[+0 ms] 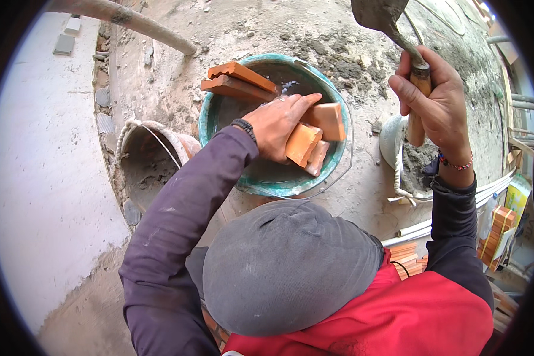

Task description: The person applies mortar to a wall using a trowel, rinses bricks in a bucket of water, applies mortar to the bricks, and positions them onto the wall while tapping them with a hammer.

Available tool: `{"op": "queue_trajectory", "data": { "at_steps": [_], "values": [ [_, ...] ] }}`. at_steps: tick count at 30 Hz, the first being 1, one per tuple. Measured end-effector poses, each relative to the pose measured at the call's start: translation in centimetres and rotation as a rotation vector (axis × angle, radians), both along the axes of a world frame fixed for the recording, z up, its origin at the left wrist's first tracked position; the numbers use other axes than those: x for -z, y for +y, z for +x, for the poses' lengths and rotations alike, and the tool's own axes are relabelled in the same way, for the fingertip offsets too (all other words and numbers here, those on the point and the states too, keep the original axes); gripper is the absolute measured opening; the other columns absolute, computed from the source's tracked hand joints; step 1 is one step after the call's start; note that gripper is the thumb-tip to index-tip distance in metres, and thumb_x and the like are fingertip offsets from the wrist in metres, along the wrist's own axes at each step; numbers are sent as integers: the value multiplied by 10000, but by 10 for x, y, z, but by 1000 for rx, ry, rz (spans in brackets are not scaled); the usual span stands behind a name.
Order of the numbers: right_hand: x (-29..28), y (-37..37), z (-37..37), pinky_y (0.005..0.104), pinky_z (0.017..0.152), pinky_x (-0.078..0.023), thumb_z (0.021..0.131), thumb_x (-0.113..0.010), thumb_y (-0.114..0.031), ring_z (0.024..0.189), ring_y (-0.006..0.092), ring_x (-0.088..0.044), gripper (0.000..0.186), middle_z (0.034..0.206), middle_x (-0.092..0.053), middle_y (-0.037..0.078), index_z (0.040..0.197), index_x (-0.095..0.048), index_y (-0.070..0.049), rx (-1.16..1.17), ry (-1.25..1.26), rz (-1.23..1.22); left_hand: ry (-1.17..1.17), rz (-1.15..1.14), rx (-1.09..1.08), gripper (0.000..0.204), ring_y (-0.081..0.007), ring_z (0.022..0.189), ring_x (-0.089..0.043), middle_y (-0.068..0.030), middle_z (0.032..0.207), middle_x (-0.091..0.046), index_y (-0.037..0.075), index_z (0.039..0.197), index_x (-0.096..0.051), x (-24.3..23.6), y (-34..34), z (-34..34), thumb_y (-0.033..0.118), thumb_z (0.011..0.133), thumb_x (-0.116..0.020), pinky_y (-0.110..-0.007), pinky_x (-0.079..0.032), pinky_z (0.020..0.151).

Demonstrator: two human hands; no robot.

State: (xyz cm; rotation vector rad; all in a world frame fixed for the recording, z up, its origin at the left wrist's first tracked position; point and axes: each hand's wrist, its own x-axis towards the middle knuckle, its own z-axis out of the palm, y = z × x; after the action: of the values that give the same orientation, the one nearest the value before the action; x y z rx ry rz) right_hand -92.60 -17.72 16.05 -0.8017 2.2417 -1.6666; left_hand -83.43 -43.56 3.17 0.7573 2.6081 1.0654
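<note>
My left hand [282,121] bends over several orange brick pieces [303,144] at the right side of a round green tub [206,121]. Its fingers lie across them and the thumb is hidden beneath. Two longer grooved bricks [238,88] lean on the tub's far left rim, with their lower ends inside. Grey liquid shows around the pieces. Held up to the right of the tub, my right hand [439,98] is closed round the wooden handle of a trowel [420,89]. Grey mortar coats its blade, which is partly cut off by the upper edge.
A bucket [124,139] smeared with mortar stands left of the tub. On the right is a white bucket [390,145] of grey mortar. A pole [154,35] crosses the upper left beside a pale slab [47,154]. Stacked bricks [497,237] sit at the lower right.
</note>
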Motion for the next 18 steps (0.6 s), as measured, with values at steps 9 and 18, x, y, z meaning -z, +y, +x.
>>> {"op": "queue_trajectory", "data": {
  "at_steps": [9,18],
  "values": [
    [-1,4,-1,197,490,-450,884,-753,-148,578,38,-537,271,779,-599,-12,1072,-621,-4,3,-28,58,66,-106,36,1054,-388,1168,-543,-178,1340,-467,83,1449,-341,-1,-5,22,52,511,-820,-427,-467,1007],
    [5,5,2,197,498,-457,875,-762,-142,586,39,-539,288,791,-603,-12,1078,-617,3,21,-28,51,148,93,22,771,-389,1085,-559,-202,1214,-506,21,1301,-436,0,-3,23,80,618,-787,-435,-491,920]
  ]
}}
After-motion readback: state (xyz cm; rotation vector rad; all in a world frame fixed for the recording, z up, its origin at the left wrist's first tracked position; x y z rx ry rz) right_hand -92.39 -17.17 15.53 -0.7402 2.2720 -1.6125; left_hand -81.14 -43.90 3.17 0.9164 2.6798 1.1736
